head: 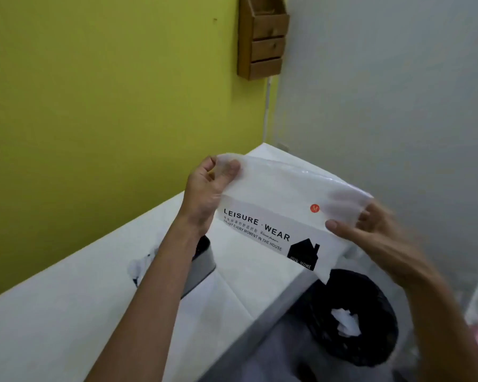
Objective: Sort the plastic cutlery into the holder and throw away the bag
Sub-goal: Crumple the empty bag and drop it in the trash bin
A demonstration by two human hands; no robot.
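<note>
I hold a frosted white plastic bag [282, 199] stretched between both hands, above the table's right edge. It is printed with "LEISURE · WEAR", a black house and a small orange dot. My left hand [204, 191] pinches its upper left corner. My right hand [375, 232] grips its right edge. A grey cutlery holder [202, 267] with a dark inside stands on the table, mostly hidden behind my left forearm. White plastic cutlery [140, 267] shows just left of that forearm. Whether the bag holds anything cannot be seen.
The table [66, 312] has a white cover. A black-lined waste bin [353, 312] with white crumpled scraps inside stands on the floor, right of the table and below the bag. A wooden drawer unit [262, 37] hangs on the yellow wall. Clear plastic wrap lies at the far right.
</note>
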